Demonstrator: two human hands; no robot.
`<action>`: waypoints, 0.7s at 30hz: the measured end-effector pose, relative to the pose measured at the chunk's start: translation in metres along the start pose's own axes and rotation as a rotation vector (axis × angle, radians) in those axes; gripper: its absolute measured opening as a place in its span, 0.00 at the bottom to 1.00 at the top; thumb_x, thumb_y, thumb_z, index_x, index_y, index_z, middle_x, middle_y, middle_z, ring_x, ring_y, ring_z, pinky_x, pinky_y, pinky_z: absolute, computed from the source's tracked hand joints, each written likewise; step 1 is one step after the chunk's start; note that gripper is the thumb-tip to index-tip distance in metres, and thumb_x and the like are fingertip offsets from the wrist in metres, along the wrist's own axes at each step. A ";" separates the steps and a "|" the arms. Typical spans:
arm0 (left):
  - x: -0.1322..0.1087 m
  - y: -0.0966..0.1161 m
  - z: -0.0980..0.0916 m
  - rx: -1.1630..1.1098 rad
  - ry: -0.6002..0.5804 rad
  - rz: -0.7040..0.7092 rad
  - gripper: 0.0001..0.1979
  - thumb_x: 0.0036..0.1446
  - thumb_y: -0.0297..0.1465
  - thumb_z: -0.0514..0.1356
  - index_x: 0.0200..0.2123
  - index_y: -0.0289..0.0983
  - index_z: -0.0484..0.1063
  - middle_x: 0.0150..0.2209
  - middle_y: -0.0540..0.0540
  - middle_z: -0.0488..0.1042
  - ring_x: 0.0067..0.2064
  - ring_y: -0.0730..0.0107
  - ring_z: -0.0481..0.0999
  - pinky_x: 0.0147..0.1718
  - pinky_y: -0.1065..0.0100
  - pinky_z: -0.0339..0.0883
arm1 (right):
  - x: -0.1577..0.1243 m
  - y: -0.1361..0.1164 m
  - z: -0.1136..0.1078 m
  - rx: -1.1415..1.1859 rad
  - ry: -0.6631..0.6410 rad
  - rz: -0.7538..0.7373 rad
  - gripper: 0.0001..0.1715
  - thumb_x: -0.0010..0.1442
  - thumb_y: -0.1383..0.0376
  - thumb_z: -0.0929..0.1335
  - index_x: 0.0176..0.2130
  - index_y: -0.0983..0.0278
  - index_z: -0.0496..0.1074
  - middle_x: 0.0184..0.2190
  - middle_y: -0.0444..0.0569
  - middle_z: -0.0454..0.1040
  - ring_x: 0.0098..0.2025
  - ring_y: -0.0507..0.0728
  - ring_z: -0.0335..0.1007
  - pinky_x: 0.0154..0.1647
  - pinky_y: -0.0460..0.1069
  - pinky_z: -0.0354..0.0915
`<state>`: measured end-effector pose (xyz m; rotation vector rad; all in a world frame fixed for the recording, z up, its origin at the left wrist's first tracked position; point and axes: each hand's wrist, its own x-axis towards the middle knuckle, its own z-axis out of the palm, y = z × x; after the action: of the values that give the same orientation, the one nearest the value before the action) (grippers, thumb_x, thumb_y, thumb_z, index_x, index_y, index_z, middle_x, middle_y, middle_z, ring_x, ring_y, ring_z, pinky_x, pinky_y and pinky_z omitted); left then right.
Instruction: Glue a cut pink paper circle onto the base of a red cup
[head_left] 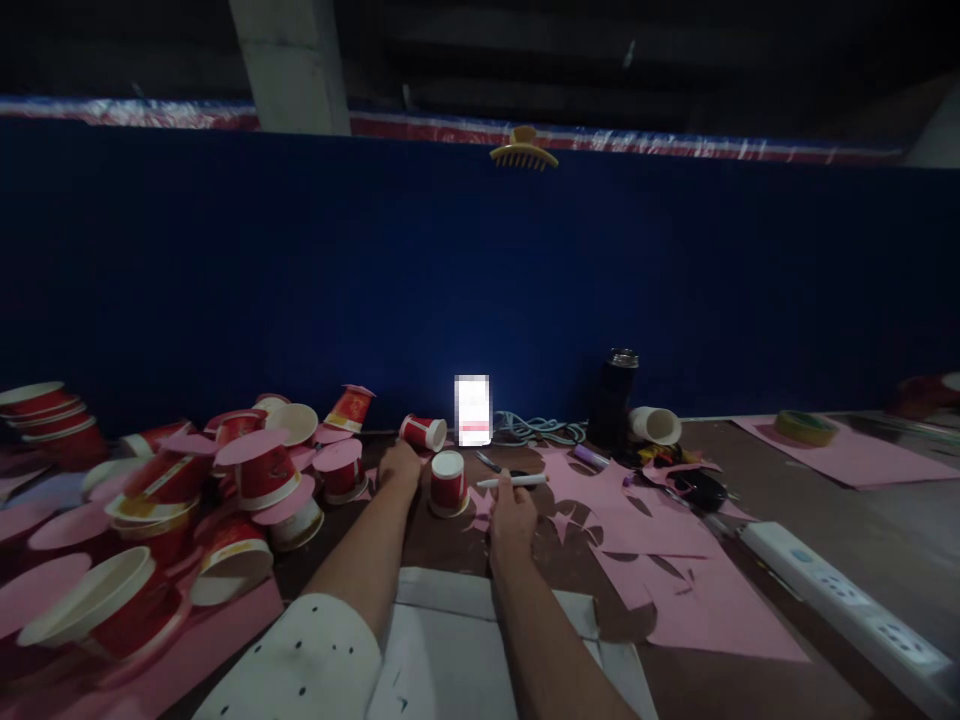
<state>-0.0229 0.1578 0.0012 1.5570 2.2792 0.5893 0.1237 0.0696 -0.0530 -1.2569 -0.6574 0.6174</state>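
My right hand [512, 517] is closed around a white pen [517, 482] that lies sideways over the table. Just left of it an upside-down red paper cup [448, 483] stands on the brown table [757, 490]. My left hand [399, 465] rests beyond that cup with its fingers curled; what it holds, if anything, is hidden. Another red cup [423, 432] lies on its side just past my left hand. Pink paper [645, 550] with cut-out shapes spreads to the right of my right hand.
A heap of red paper cups with pink paper discs [247, 480] fills the left. At the back: a lit phone [472, 409], coiled cable [536, 428], a dark flask [615, 398], a blue partition wall [480, 270]. A power strip [840, 595] and tape roll [805, 427] lie right.
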 end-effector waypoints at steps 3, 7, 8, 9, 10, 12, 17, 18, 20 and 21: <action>-0.008 0.000 -0.016 0.018 0.051 0.023 0.21 0.48 0.34 0.62 0.44 0.26 0.69 0.45 0.25 0.71 0.50 0.43 0.72 0.43 0.56 0.66 | -0.001 -0.003 0.000 0.028 0.012 0.066 0.28 0.51 0.42 0.63 0.20 0.62 0.67 0.10 0.42 0.62 0.15 0.51 0.57 0.15 0.47 0.53; -0.038 0.003 -0.030 -0.145 0.473 0.353 0.13 0.56 0.31 0.53 0.43 0.33 0.70 0.42 0.35 0.72 0.45 0.57 0.74 0.44 0.61 0.66 | 0.002 -0.003 -0.001 0.006 0.014 0.056 0.28 0.49 0.42 0.65 0.18 0.62 0.65 0.10 0.41 0.60 0.16 0.52 0.57 0.17 0.47 0.53; -0.049 0.003 -0.029 -0.232 0.568 0.452 0.14 0.57 0.31 0.53 0.44 0.34 0.70 0.41 0.38 0.71 0.45 0.60 0.73 0.45 0.63 0.66 | 0.003 -0.002 -0.001 -0.006 0.012 0.050 0.28 0.50 0.42 0.64 0.18 0.61 0.65 0.10 0.40 0.60 0.16 0.52 0.57 0.17 0.47 0.53; -0.061 0.003 -0.025 -0.308 0.613 0.548 0.14 0.57 0.32 0.53 0.45 0.35 0.70 0.41 0.39 0.71 0.44 0.62 0.72 0.45 0.64 0.65 | 0.003 -0.002 -0.002 -0.014 0.009 0.048 0.28 0.50 0.42 0.64 0.18 0.61 0.65 0.10 0.40 0.60 0.17 0.52 0.57 0.18 0.47 0.54; -0.073 0.003 -0.018 -0.376 0.634 0.611 0.13 0.57 0.32 0.54 0.44 0.35 0.70 0.40 0.41 0.71 0.43 0.64 0.72 0.45 0.65 0.66 | 0.004 -0.002 -0.003 -0.018 0.009 0.049 0.28 0.50 0.42 0.64 0.18 0.62 0.65 0.10 0.40 0.60 0.17 0.52 0.57 0.18 0.47 0.54; -0.094 -0.001 -0.003 -0.454 0.576 0.723 0.10 0.57 0.32 0.55 0.41 0.36 0.70 0.39 0.42 0.71 0.40 0.67 0.72 0.43 0.66 0.67 | 0.002 -0.006 -0.004 -0.014 0.021 0.051 0.28 0.51 0.42 0.63 0.20 0.63 0.66 0.11 0.40 0.61 0.17 0.52 0.57 0.19 0.47 0.54; -0.117 -0.016 0.023 -0.485 0.313 0.911 0.10 0.59 0.30 0.53 0.43 0.38 0.70 0.43 0.44 0.73 0.47 0.68 0.71 0.50 0.66 0.64 | -0.008 -0.028 -0.007 0.054 -0.002 0.000 0.28 0.53 0.43 0.62 0.26 0.65 0.69 0.15 0.41 0.64 0.19 0.51 0.58 0.21 0.46 0.55; -0.117 -0.018 0.024 -0.482 0.279 0.922 0.11 0.60 0.30 0.53 0.44 0.38 0.70 0.44 0.45 0.74 0.47 0.69 0.72 0.49 0.66 0.64 | -0.010 -0.032 -0.007 0.060 -0.017 -0.019 0.27 0.54 0.44 0.62 0.27 0.65 0.69 0.15 0.41 0.64 0.19 0.51 0.58 0.22 0.46 0.55; -0.116 -0.020 0.024 -0.468 0.238 0.930 0.11 0.60 0.31 0.53 0.44 0.39 0.71 0.44 0.45 0.74 0.47 0.69 0.72 0.49 0.67 0.64 | -0.015 -0.038 -0.007 0.054 -0.033 -0.070 0.26 0.55 0.45 0.62 0.30 0.65 0.70 0.17 0.42 0.67 0.21 0.52 0.61 0.23 0.46 0.57; -0.116 -0.020 0.023 -0.464 0.229 0.929 0.11 0.60 0.31 0.53 0.44 0.39 0.71 0.44 0.45 0.74 0.47 0.69 0.72 0.49 0.67 0.64 | -0.017 -0.041 -0.007 0.047 -0.038 -0.096 0.26 0.56 0.45 0.61 0.31 0.65 0.70 0.19 0.43 0.68 0.23 0.52 0.62 0.25 0.47 0.57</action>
<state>0.0129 0.0469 -0.0255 2.2895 1.2500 1.4473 0.1201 0.0439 -0.0165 -1.1649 -0.7272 0.5753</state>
